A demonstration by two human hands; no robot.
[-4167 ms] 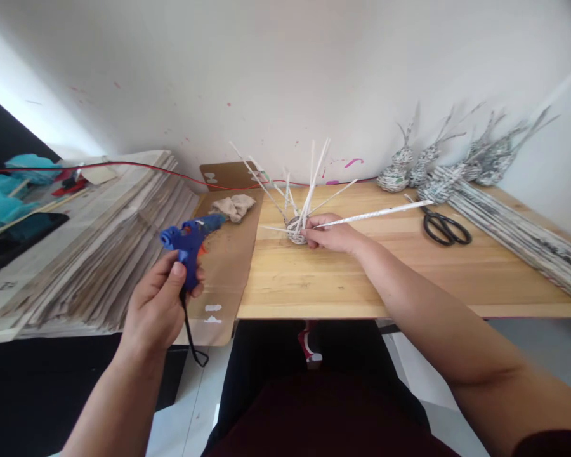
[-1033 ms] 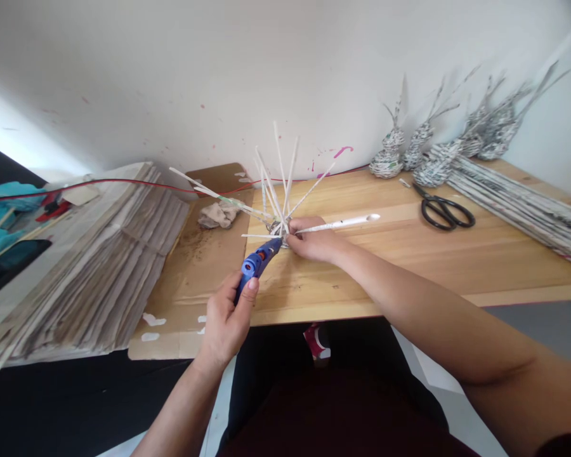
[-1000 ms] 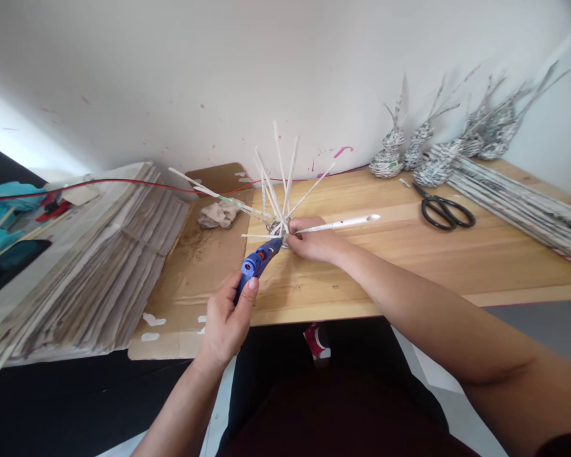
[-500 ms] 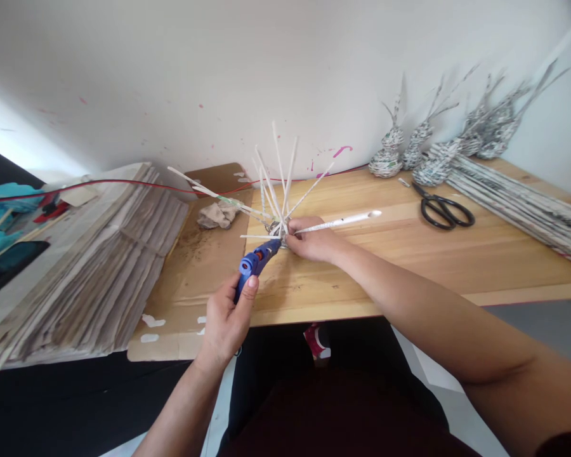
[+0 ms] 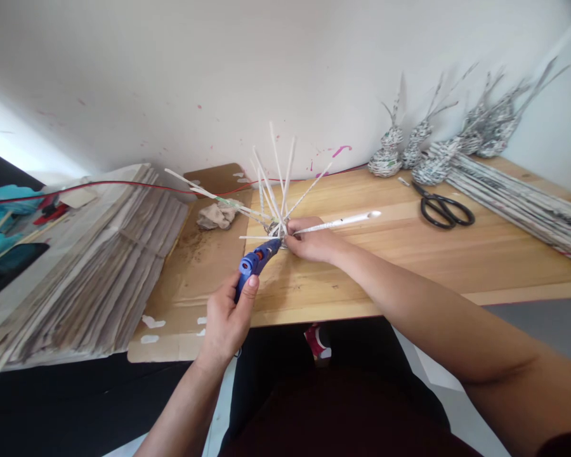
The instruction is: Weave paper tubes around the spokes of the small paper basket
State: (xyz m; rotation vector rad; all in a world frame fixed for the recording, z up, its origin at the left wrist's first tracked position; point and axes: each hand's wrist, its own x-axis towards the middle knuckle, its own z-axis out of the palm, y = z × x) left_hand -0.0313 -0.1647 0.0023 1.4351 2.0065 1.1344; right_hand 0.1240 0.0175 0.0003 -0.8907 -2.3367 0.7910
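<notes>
My left hand [image 5: 229, 314] is closed round the handle of a blue glue gun [image 5: 257, 259]. The gun's nozzle points up and right, against or very close to the base of a small woven paper piece [image 5: 275, 227]. Rolled paper sticks [image 5: 285, 171] fan upward and outward from that piece. My right hand [image 5: 311, 239] pinches the piece at its right side, and its fingertips are partly hidden. A thicker white paper tube [image 5: 347, 220] runs out to the right from that hand, slanting over it.
Black scissors [image 5: 441, 211] lie on the wooden table [image 5: 361, 285] at right. Behind them stand several woven paper gourd shapes [image 5: 385, 152] beside a bundle of paper tubes [image 5: 514, 197]. At left are stacked paper sheets [image 5: 118, 266], cardboard [image 5: 190, 279], a crumpled cloth [image 5: 217, 214] and a red cable [image 5: 162, 185].
Hardly anything differs. Both hands, the glue gun and the woven piece hold their places; the upright sticks lean very slightly further left.
</notes>
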